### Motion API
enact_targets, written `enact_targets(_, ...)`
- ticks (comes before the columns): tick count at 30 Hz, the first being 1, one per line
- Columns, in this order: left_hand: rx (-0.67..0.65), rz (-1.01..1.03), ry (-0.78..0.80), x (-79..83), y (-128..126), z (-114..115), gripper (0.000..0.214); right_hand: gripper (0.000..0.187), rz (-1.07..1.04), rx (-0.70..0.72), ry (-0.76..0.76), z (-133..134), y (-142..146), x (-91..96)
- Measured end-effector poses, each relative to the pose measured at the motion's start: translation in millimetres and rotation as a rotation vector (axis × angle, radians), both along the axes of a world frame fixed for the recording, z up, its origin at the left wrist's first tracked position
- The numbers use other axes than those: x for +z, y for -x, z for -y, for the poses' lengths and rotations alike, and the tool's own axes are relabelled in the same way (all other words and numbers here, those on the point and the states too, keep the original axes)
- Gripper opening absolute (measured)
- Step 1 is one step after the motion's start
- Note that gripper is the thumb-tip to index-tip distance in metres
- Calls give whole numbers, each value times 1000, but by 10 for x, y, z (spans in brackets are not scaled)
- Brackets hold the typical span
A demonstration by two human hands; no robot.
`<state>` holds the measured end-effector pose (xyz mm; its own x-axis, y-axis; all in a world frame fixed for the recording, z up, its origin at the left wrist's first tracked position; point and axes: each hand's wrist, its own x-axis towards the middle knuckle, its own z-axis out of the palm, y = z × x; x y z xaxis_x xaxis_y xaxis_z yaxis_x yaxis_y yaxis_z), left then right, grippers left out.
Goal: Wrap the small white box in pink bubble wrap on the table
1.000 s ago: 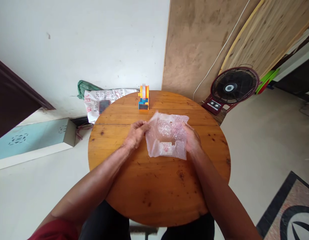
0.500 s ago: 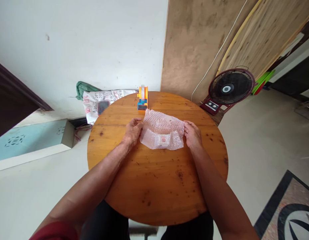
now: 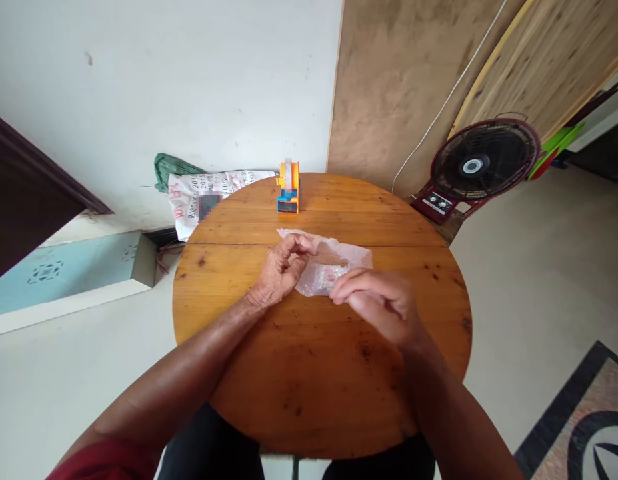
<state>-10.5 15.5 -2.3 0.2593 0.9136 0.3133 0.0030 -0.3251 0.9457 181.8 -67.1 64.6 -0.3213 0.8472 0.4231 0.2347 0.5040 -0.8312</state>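
Note:
A sheet of clear bubble wrap (image 3: pixel 339 257) lies folded on the round wooden table (image 3: pixel 313 373), with a small pinkish item (image 3: pixel 331 275) showing through it. My left hand (image 3: pixel 281 270) pinches the wrap's left edge, fingers curled. My right hand (image 3: pixel 376 301) hovers over the wrap's near right side, fingers stretched out together toward the left and resting on or just above it.
An orange and blue tape dispenser (image 3: pixel 288 191) stands at the table's far edge. A printed white sack (image 3: pixel 203 197) and a green bag (image 3: pixel 169 170) lie on the floor against the wall. A dark red floor fan (image 3: pixel 476 167) stands to the right, near leaning wooden boards.
The bubble wrap, held up and open a second ago, has been folded down flat on the table. My right hand has let go of its right edge and moved over the near side.

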Motion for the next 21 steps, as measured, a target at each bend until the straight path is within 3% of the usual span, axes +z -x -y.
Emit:
enact_targets(2,-26,53,36,-7,9,-8,17,17,96,132,14,-19,56,-19)
enact_targets(4,-66,78,60,-10,20,-20,18,17,146,140,-28,-91,86,-80)
enact_targets(6,-110,51,76,-13,28,-28,18,18,172,46,-29,-188,81,-164)
enact_targets(10,-145,-147,65,-24,41,-30,25,28,112,-232,114,-378,-25,-351)
enact_targets(14,-76,-291,50,-15,40,-23,43,29,70,-329,207,-488,-144,-476)
enact_targets(17,-68,-255,128,43,51,-25,43,36,87,-370,253,-513,-201,-482)
enact_targets(21,-140,-104,221,178,145,-51,36,42,-63,-428,266,-541,-278,-452)
